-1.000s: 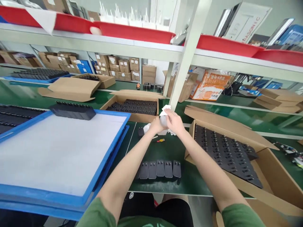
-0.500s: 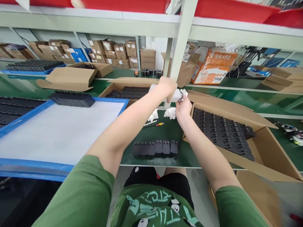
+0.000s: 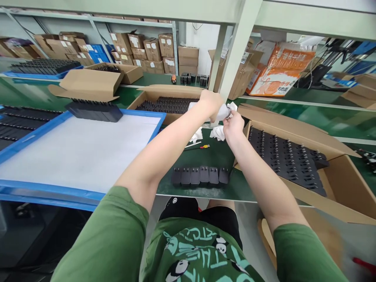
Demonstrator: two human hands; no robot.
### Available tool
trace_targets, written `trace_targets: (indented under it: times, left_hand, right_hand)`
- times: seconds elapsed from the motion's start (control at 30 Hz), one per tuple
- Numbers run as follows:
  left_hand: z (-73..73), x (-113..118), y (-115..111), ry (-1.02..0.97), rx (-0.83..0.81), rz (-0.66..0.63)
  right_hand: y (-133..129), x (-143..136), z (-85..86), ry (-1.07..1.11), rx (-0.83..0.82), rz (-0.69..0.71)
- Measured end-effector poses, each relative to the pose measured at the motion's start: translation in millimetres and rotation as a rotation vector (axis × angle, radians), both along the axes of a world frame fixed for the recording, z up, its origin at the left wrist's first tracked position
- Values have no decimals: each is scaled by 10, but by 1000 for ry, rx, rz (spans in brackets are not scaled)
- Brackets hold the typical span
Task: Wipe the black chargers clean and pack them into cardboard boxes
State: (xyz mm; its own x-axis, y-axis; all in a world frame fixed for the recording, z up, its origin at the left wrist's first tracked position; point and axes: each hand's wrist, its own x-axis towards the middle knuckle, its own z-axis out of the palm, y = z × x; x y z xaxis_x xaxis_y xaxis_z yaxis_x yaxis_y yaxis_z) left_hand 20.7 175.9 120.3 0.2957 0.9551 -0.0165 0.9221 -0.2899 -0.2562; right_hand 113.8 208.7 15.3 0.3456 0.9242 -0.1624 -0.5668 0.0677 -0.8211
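Note:
My left hand (image 3: 212, 103) is wrapped round a whitish plastic bottle (image 3: 222, 113), held tilted on its side above the bench. At the bottle's right end, my right hand (image 3: 234, 126) pinches a white tissue (image 3: 233, 106) against its mouth. Below the hands lie crumpled tissues (image 3: 217, 133) and a short cable with a red and yellow plug (image 3: 205, 146). A row of black plug adapters (image 3: 199, 177) stands near the bench's front edge, pins up.
On the right, an open carton (image 3: 346, 176) holds rows of black adapters. A blue-rimmed tray (image 3: 73, 152) with a white lining is at the left, a block of adapters (image 3: 94, 111) at its back edge. A shelf post (image 3: 238, 51) rises behind my hands.
The view has tipped downward and shifted slightly left. Both hands keep their hold on the bottle and tissue, with little visible movement between them.

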Motion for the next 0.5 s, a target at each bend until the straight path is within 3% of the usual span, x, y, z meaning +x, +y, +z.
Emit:
trace_targets:
  times: [0.13, 0.23, 0.37, 0.5]
  left_hand:
    - [33, 1, 61, -87, -13, 18]
    - [-48, -80, 117, -274, -22, 44]
    - [-406, -261, 151, -557, -17, 75]
    - [-860, -352, 81, -848, -51, 122]
  right_hand:
    - [24, -95, -113, -156, 25, 23]
    - [20, -67, -101, -348, 88, 18]
    - [33, 64, 189, -664, 270, 38]
    - [52, 3, 453, -894, 406, 237]
